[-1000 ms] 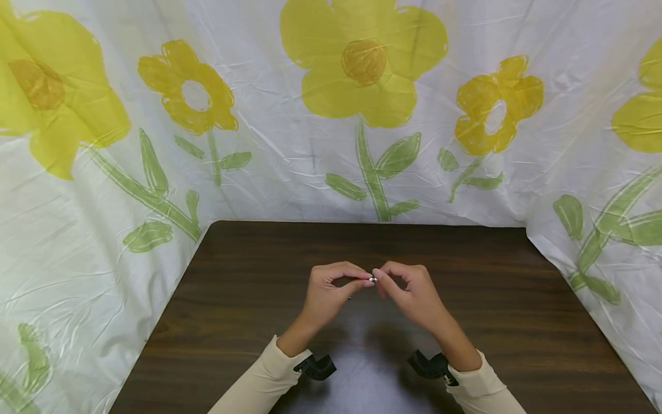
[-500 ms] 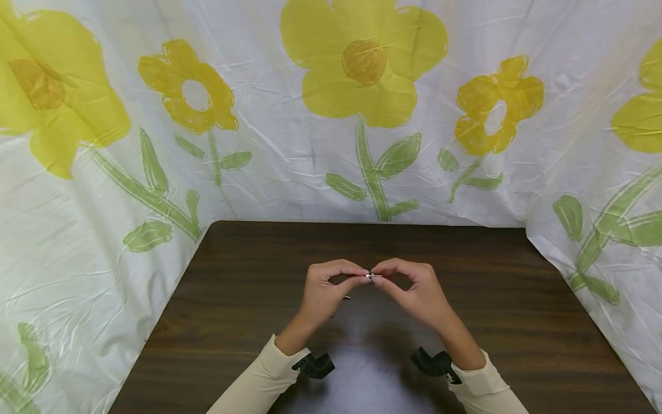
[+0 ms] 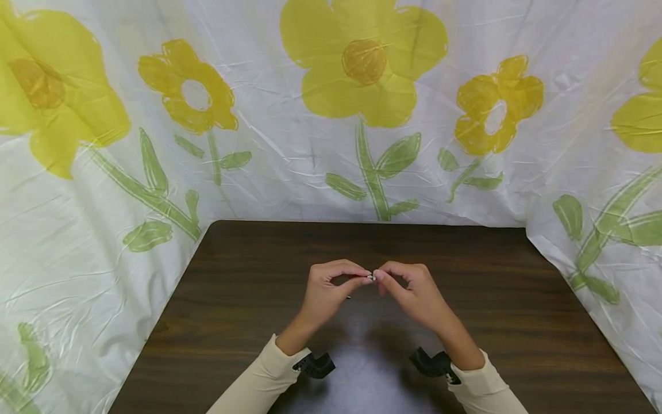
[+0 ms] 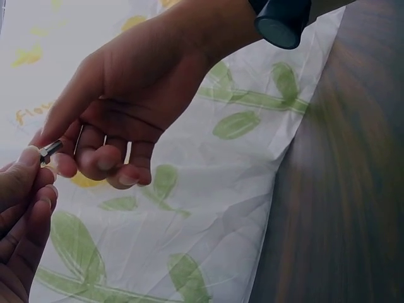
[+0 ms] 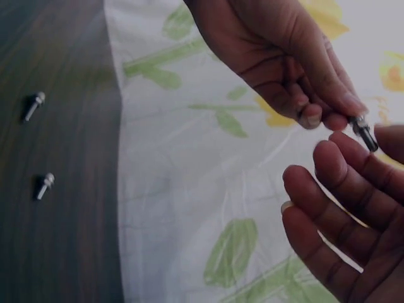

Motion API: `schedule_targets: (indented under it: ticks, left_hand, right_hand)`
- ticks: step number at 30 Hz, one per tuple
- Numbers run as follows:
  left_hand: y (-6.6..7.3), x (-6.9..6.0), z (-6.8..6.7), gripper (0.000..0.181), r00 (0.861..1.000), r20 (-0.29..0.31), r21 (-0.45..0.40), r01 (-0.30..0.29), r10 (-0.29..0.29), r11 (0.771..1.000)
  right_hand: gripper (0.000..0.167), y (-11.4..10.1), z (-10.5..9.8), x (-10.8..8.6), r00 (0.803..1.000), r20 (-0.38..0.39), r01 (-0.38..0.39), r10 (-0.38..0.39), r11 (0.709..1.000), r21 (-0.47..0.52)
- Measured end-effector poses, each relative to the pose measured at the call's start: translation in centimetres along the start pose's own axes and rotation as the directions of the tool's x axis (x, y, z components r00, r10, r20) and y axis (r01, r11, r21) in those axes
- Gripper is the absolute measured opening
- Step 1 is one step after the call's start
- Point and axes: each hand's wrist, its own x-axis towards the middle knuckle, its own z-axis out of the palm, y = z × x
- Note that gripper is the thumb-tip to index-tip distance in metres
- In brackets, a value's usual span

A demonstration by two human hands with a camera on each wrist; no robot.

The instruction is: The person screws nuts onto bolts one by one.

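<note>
A small metal bolt (image 3: 370,277) with a hex part is held up above the table, between both hands. My left hand (image 3: 323,290) pinches it at its thicker end between thumb and forefinger. From the other side, the curled thumb and forefinger of my right hand (image 3: 416,293) come round the shank. The left wrist view shows the bolt (image 4: 53,149) with its shank pointing toward the right hand. In the right wrist view, the shank of the bolt (image 5: 367,135) lies by the right fingertips, and the other right fingers spread loosely. Fingertips cover part of it.
Two similar bolts, an upper bolt (image 5: 34,107) and a lower bolt (image 5: 45,187), lie on the dark wooden table (image 3: 248,322). A flower-printed white cloth (image 3: 279,172) hangs behind and beside the table. Each wrist wears a black camera mount (image 3: 316,366).
The right fingers moved left along the bolt's shank half a second ago, then back right now. The left hand shifted slightly, keeping its pinch, and now hides more of the bolts lying on the table.
</note>
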Motion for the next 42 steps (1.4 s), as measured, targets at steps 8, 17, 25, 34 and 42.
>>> schedule_targets:
  ticks: [8,17,25,34,42]
  left_hand:
    - [-1.1,-0.3,-0.4,0.015,1.0,-0.014,-0.007,0.008,-0.008,1.0]
    - [1.2,0.4,-0.3,0.024,0.999,0.018,0.013,0.034,-0.034,0.999]
    - [1.1,0.5,-0.3,0.022,0.998,0.06,-0.003,0.001,-0.001,1.0]
    - [1.5,0.6,-0.2,0.018,0.998,0.058,0.029,-0.011,0.01,1.0]
    - [2.0,0.7,-0.1,0.015,0.998,0.059,0.078,0.002,-0.007,0.997]
  right_hand:
    - [0.024,0.0,-0.4,-0.1,1.0,0.008,0.011,-0.011,1.0,0.018]
    - [0.019,-0.1,-0.3,0.0,0.999,-0.027,0.032,-0.031,0.999,0.04]
    - [0.022,0.0,-0.1,-0.1,0.998,-0.022,0.055,-0.054,0.997,0.056]
    - [0.025,-0.1,0.2,-0.1,0.996,-0.029,0.082,-0.081,0.995,0.058]
    - [0.026,-0.3,0.3,-0.1,0.997,-0.032,0.077,-0.075,0.995,0.066]
